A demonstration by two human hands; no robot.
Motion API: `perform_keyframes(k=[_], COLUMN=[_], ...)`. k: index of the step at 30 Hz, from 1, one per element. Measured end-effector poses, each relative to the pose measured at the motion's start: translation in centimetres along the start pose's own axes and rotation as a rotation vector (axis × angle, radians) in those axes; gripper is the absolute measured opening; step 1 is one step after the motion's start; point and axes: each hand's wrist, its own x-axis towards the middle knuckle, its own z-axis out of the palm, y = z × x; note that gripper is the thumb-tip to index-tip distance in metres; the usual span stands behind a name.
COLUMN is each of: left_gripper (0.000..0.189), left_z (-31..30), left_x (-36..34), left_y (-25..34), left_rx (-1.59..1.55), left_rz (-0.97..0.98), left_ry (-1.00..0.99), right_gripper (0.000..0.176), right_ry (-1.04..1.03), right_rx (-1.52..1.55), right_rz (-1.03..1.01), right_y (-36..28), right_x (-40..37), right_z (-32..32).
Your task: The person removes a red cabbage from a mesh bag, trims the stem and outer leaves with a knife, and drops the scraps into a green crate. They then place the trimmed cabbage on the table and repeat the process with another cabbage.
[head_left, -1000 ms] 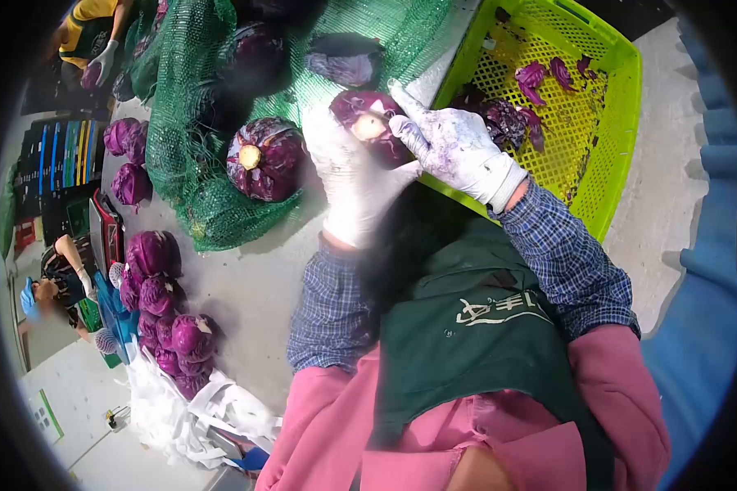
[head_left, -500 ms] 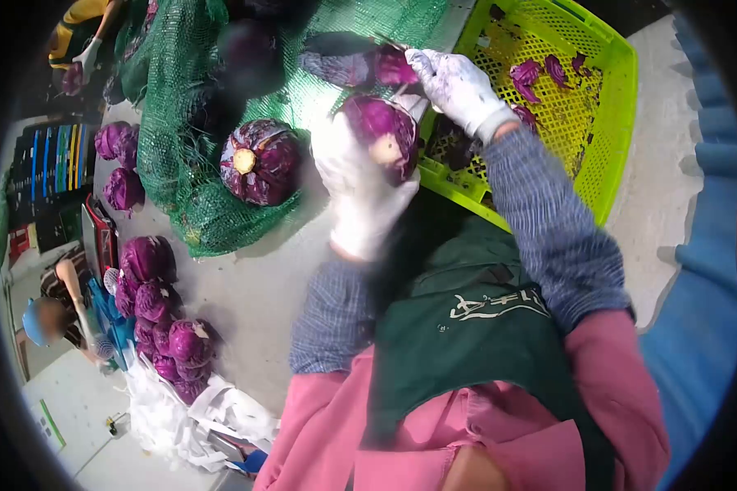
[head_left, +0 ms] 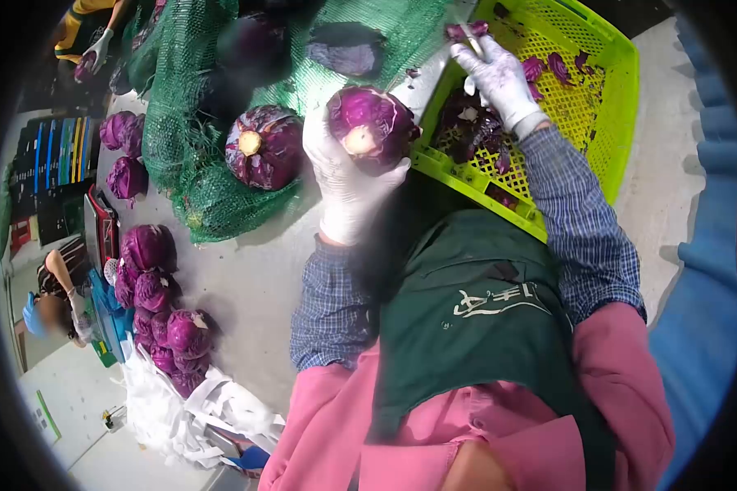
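Head view: cabbage (head_left: 373,123), stem toward camera

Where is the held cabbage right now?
Head view, upper centre: the cabbage is in the left hand, just left of the green crate.

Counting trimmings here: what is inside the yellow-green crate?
Loose purple leaves lie in the crate, heaped toward its near edge. The right hand, pinching a purple scrap, covers part of the mesh floor beneath.
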Motion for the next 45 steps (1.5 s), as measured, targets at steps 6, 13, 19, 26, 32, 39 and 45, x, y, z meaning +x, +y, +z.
perform_keyframes(k=[6, 13, 19, 26, 32, 39, 45], left_gripper=[0.123, 0.122, 0.118, 0.116, 0.112, 0.105, 0.105], left_z=[-0.9, -0.1, -0.2, 1.6, -0.1, 1.0, 1.5], left_x=[1.4, 0.8, 1.0, 2.1, 3.0, 4.0, 3.1], left_y=[-0.2, -1.4, 3.1, 1.2, 1.6, 2.5, 1.9], left_rx=[-0.019, -0.275, -0.735, 0.23, 0.35, 0.34, 0.335], left_rz=[0.063, 0.084, -0.435, -0.121, 0.11, 0.027, 0.026], left_ry=[-0.176, -0.142, -0.005, -0.018, -0.139, -0.168, -0.147], right_gripper=[0.057, 0.046, 0.032, 0.058, 0.048, 0.06, 0.052], right_ry=[-0.658, -0.677, -0.275, -0.054, -0.115, -0.214, -0.219], right_rx=[-0.021, -0.075, 0.311, -0.066, -0.237, -0.56, -0.296], right_rz=[0.033, -0.142, -0.009, 0.036, -0.472, -0.422, -0.312], right_y=[-2.0, -1.0, 4.1, 2.8, 1.4, -1.0, 0.8], right_x=[-2.0, -1.3, -3.5, -6.1, -7.1, -7.8, -4.8], right_z=[3.2, 3.4, 3.9, -2.2, 2.7, 2.8, 1.6])
